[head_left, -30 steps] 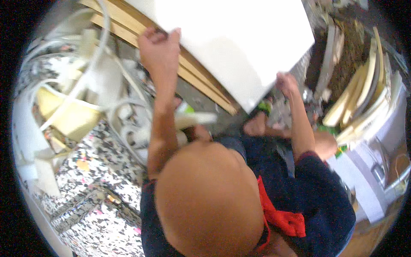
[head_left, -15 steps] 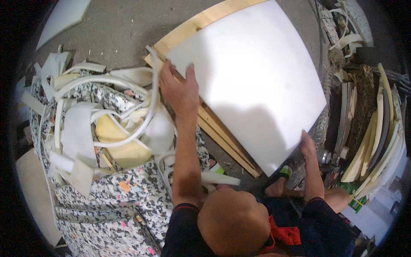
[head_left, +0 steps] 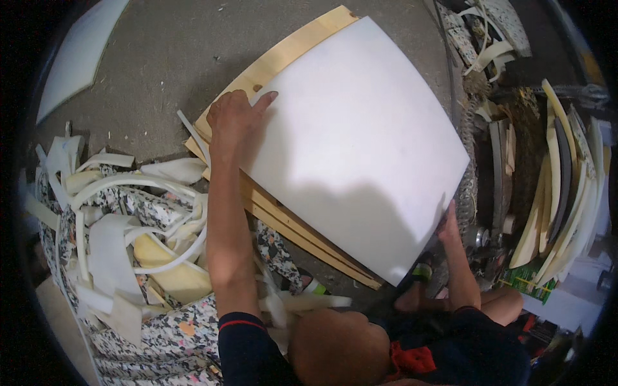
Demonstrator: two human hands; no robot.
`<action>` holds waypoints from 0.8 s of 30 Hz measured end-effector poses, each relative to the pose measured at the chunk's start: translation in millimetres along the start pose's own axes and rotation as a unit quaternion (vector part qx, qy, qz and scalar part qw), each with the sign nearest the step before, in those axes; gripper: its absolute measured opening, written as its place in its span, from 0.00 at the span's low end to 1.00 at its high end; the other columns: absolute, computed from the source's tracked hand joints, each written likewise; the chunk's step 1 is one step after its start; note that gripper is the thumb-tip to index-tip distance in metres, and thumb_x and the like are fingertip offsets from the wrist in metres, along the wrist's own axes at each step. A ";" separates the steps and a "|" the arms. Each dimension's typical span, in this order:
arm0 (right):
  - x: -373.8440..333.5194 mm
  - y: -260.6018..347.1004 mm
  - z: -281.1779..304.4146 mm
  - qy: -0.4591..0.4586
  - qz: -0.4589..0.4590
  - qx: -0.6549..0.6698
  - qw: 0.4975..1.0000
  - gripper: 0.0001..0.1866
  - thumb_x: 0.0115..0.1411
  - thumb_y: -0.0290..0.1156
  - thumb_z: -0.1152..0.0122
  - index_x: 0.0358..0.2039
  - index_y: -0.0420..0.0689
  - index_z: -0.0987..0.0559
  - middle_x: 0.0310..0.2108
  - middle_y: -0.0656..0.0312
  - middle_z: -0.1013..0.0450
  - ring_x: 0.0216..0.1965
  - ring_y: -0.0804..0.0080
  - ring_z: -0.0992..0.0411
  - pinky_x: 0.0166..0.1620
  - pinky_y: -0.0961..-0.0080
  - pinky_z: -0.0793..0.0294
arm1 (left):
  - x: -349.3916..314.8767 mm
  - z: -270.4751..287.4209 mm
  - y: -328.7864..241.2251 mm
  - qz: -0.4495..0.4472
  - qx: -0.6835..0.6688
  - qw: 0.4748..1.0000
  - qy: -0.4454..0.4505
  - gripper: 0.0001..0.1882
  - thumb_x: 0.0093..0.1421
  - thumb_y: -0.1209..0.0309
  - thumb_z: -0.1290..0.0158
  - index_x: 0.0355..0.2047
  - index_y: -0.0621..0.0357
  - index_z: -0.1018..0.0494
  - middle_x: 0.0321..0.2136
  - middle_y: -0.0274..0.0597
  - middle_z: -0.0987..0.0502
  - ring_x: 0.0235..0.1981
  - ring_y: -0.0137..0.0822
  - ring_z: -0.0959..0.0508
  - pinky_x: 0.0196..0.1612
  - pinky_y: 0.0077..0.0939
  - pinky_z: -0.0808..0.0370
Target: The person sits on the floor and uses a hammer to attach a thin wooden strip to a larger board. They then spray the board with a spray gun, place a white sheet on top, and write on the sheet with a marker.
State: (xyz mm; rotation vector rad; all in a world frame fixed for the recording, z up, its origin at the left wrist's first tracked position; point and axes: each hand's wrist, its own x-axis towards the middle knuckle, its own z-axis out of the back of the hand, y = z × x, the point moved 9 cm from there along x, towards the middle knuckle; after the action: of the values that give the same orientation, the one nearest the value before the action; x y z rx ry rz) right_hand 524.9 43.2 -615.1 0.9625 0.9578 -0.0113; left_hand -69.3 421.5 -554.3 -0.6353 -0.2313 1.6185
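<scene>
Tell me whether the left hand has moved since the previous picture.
Yes: the left hand has moved forward, farther from the yellow foam piece.

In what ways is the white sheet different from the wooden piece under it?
The white sheet is bright and white, while the wooden piece is pale yellowish-brown. The white sheet shows a broad face, but the wooden piece shows only as strips along its edges. The white sheet lies on top; the wooden piece lies beneath. Both have an edge by the left hand.
</scene>
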 end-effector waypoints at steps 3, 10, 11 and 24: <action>19.3 7.7 15.5 -0.010 0.008 -0.025 1.000 0.49 0.59 0.72 0.50 0.68 0.46 0.40 0.65 0.53 0.38 0.62 0.56 0.35 0.62 0.54 0.33 | -38.3 -0.3 11.0 0.038 0.010 0.999 -0.001 0.36 0.61 0.39 0.48 0.26 0.68 0.23 0.29 0.59 0.22 0.35 0.56 0.21 0.42 0.49 0.28; 77.8 62.8 49.5 -0.067 0.037 -0.167 0.983 0.53 0.55 0.76 0.48 0.62 0.38 0.31 0.57 0.52 0.29 0.57 0.58 0.30 0.57 0.60 0.29 | -187.5 -20.2 56.6 0.143 -0.022 0.987 -0.073 0.27 0.59 0.48 0.41 0.28 0.66 0.24 0.28 0.58 0.25 0.32 0.59 0.23 0.37 0.51 0.28; 86.9 69.8 51.9 -0.083 0.037 -0.186 0.978 0.53 0.55 0.76 0.48 0.62 0.37 0.31 0.56 0.51 0.28 0.56 0.57 0.30 0.56 0.60 0.29 | -201.8 -23.0 59.0 0.138 -0.040 0.987 -0.072 0.26 0.59 0.49 0.41 0.28 0.66 0.24 0.28 0.58 0.25 0.32 0.59 0.23 0.37 0.50 0.28; -2.1 214.4 -257.4 -0.018 0.487 -0.537 0.688 0.32 0.68 0.46 0.44 0.60 0.30 0.31 0.59 0.37 0.32 0.61 0.47 0.32 0.60 0.60 0.30 | -169.6 -36.3 35.0 0.135 -0.172 0.970 -0.109 0.32 0.54 0.57 0.34 0.50 0.69 0.28 0.45 0.57 0.27 0.50 0.55 0.29 0.53 0.46 0.30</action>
State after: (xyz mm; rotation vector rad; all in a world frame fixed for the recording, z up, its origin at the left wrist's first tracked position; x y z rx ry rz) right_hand 433.7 351.4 -520.5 0.2235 0.1655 1.3045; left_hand -75.5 244.6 -556.7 -0.7768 -0.6196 1.9338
